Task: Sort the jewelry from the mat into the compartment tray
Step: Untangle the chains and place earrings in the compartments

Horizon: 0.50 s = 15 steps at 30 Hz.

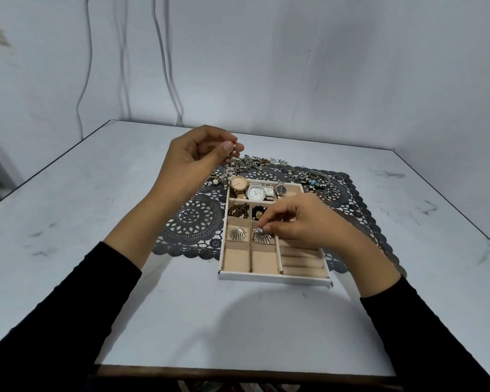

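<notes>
A pearl strand [230,162] is pinched by the left hand [193,157] beyond the tray's [272,277] far-left corner, likely queued; mid-tray, a stud [260,230] is pinched in the right hand's [306,222] grip for placing.

The right hand [303,219] lies over the tray [275,278], hiding the middle compartments on its right side and part of the dark piece [257,212]; the small pale stone [260,230] its fingers [269,222] pinch is too tiny to tell whether it belongs to the shell-shaped piece [262,238] under it. Beyond the tray's far edge the heap of chains [252,161] is too tangled to tell apart, and the pearl strand [232,154] has its top hidden in the left hand [198,154] and its lower end lost by the tray's far left corner. The tray covers the middle of the mat [193,222], and both sleeves [68,306] are cut off by the bottom edge.
</notes>
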Each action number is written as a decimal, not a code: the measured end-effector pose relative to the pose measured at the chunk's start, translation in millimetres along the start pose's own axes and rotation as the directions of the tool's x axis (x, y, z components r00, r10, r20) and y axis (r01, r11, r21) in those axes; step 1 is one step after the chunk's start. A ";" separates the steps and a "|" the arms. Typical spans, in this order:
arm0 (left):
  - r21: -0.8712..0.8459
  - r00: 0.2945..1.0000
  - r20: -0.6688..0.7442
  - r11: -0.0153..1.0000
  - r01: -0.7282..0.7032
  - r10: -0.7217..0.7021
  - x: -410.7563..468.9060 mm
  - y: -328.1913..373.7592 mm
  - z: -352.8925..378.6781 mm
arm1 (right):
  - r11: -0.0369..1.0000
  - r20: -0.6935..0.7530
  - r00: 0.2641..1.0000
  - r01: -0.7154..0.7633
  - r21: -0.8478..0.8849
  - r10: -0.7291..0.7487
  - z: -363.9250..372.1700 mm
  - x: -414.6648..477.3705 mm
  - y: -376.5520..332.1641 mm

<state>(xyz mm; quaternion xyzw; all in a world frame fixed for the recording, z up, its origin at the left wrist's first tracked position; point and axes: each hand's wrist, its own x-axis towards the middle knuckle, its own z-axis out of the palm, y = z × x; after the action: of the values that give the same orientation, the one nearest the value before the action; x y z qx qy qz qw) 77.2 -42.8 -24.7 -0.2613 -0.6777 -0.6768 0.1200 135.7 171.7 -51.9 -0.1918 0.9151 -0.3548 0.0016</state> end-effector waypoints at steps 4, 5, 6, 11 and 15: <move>-0.018 1.000 0.004 1.000 0.010 -0.009 -0.6 0.2 1.4 | 0.997 0.017 0.999 0.034 -0.068 -0.033 2.2 1.9 -0.5; -0.020 1.000 0.004 1.000 0.013 -0.013 -0.6 0.0 1.7 | 0.995 0.024 0.999 0.050 -0.087 -0.048 3.1 2.9 -0.4; -0.021 1.000 0.005 1.000 0.016 -0.016 -0.6 0.0 2.0 | 0.992 0.028 0.998 0.065 -0.107 -0.062 3.9 3.6 -0.3; -0.018 1.000 0.012 0.999 0.026 -0.026 -2.0 -0.8 3.3 | 0.996 0.003 0.999 0.052 -0.073 -0.052 2.1 1.7 0.1; -0.015 0.999 0.010 0.999 0.033 -0.033 -2.3 -0.5 2.8 | 0.983 -0.098 0.994 -0.026 0.182 0.044 -6.0 -6.1 3.8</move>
<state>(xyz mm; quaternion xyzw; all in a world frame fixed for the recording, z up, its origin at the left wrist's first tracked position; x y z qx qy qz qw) 79.4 -40.5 -26.4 -0.2542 -0.6774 -0.6825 0.1039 139.2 180.3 -50.7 -0.1564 0.8813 -0.4454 -0.0215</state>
